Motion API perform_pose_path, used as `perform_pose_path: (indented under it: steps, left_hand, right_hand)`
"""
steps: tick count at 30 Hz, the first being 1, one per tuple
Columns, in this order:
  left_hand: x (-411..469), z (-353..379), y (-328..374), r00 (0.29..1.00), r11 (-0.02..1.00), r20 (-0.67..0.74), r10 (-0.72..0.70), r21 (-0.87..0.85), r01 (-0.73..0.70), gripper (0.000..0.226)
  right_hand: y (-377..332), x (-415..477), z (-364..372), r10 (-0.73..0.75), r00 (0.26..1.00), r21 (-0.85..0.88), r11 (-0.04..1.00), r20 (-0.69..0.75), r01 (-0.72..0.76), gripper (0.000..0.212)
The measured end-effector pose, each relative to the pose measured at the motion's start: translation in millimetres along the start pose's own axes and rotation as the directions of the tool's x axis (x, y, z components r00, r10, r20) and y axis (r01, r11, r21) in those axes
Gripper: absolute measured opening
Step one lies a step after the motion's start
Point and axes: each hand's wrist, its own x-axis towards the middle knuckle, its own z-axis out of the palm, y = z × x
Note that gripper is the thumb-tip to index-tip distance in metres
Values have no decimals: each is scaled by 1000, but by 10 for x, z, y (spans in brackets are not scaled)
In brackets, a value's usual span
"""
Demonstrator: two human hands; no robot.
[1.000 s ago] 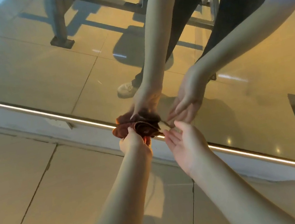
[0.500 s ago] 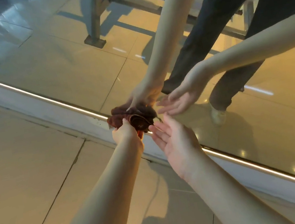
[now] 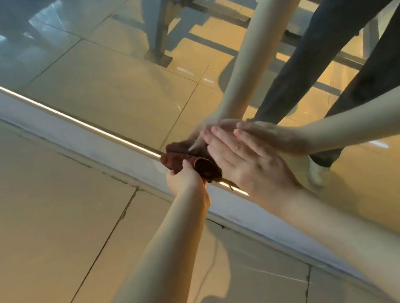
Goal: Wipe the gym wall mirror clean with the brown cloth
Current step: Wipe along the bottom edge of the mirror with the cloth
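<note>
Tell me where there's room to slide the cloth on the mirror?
Free: the wall mirror glass left of the crumpled brown cloth, above the bright metal strip. Crowded: right of the cloth, where the open right hand touches the glass. The left hand grips the cloth.

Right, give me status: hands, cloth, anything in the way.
Left hand grips brown cloth at bottom edge of mirror. Right hand open, fingers against mirror beside cloth. No obstruction seen.
</note>
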Motion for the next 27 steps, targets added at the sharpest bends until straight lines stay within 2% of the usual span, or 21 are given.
perform_pose_path:
  steps: [2,7,11,27]
  left_hand:
    - [26,-29,45,1000,1000,-1,-3,-4,3,31]
    - [207,-107,259,999,999,-21,40,1,-40,34]
    - [224,-111,321,999,1000,-35,30,3,-29,29]
    - [455,-145,608,995,999,-97,33,-38,-37,30]
  right_hand:
    - [33,-10,-19,-12,1000,-55,998,0,12,51]
    - [161,241,-154,60,995,-18,998,-79,-61,48]
    - [191,319,-152,6,998,-112,994,-57,-12,50]
    - [12,703,-192,0,999,-30,1000,-42,-1,51]
